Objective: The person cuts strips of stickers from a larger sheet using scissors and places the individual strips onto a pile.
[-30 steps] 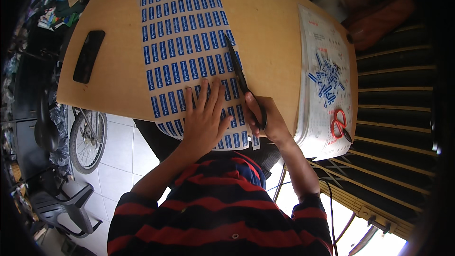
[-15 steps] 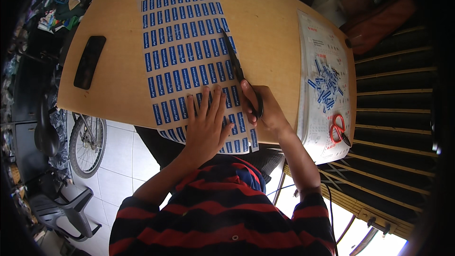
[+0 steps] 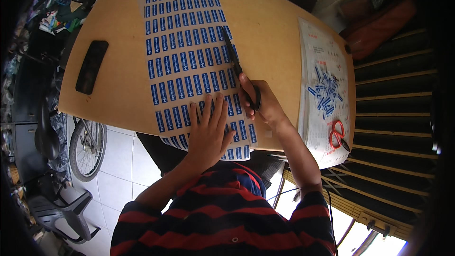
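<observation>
A long sheet of blue printed labels (image 3: pixel 177 59) in rows lies on the wooden table, its near end bending over the front edge. My left hand (image 3: pixel 207 130) rests flat on its near part, fingers spread. In my right hand (image 3: pixel 265 102) are black-handled scissors (image 3: pixel 232 52), held by the loops. Their dark blades point away from me along the sheet's right-hand column of labels. Near my right hand, a narrow strip (image 3: pixel 252 133) at the right edge looks partly separated from the sheet.
To the right, white printed paper (image 3: pixel 310 128) carries a pile of small cut blue labels (image 3: pixel 327 90) and red-handled scissors (image 3: pixel 337 135). A black phone (image 3: pixel 92 67) lies at the left. A slatted gate (image 3: pixel 393 114) stands beyond the right edge; a bicycle wheel (image 3: pixel 88 149) is at lower left.
My right hand and the scissors have moved slightly farther up along the sheet's right side. My left hand stays flat on the sheet. The whole view has shifted a little.
</observation>
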### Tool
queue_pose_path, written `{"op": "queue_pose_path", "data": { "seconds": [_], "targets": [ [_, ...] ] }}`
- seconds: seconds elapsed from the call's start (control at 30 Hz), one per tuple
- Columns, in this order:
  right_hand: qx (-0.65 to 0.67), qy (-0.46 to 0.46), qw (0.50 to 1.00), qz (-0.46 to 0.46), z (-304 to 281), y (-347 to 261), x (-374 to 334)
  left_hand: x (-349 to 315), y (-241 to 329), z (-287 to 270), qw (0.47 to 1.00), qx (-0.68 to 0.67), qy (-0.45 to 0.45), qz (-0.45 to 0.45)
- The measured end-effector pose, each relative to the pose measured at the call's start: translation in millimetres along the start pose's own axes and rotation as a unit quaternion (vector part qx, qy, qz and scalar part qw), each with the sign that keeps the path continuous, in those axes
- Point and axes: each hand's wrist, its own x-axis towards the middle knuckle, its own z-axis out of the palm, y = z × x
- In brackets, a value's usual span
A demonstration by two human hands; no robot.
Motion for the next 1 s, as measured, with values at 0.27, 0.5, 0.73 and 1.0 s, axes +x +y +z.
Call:
{"op": "queue_pose_path", "data": {
  "seconds": [0.27, 0.5, 0.73, 1.0],
  "targets": [
    [-0.003, 0.004, 1.000, 0.000, 1.3, -13.5, 15.3, 0.5, -0.4, -0.8, 1.000, -0.010, -0.003, 0.004],
    [0.012, 0.003, 1.000, 0.018, -1.6, -21.2, 30.5, 0.8, -0.6, -0.4, 1.000, -0.009, -0.004, 0.005],
    [0.012, 0.015, 1.000, 0.016, 0.3, -32.8, 42.4, 0.9, -0.9, 0.0, 1.000, -0.008, 0.004, 0.006],
    [0.002, 0.007, 1.000, 0.008, -0.7, -41.0, 62.3, 1.0, -0.4, -1.2, 1.000, -0.016, 0.002, 0.001]
  ]
}}
